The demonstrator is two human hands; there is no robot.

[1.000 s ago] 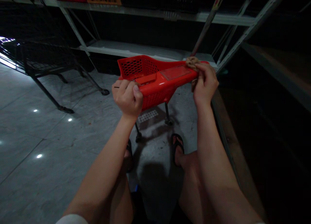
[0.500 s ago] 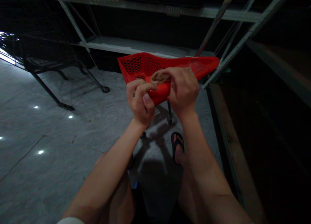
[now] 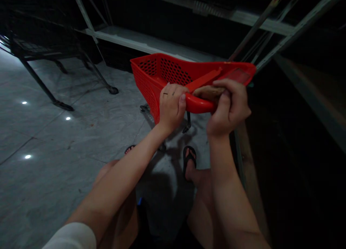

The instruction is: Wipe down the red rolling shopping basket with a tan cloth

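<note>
A small red plastic cart with a perforated basket stands on wheels in front of my knees. My left hand is closed over the near rim of the red cart, gripping its rounded edge. My right hand is closed on a crumpled brown cloth and presses it against the cart's rim just right of my left hand. A thin black ring shows on one left finger. My feet in black sandals rest on the floor below the cart.
Grey metal shelving runs behind the cart and along the dark right side. A dark wire trolley frame stands at the left. The tiled floor reflects ceiling lights.
The cart has tilted and turned, its basket now nearer. My left hand went from pinching the cloth to gripping the rim. My right hand slid the cloth to the right along the edge.
</note>
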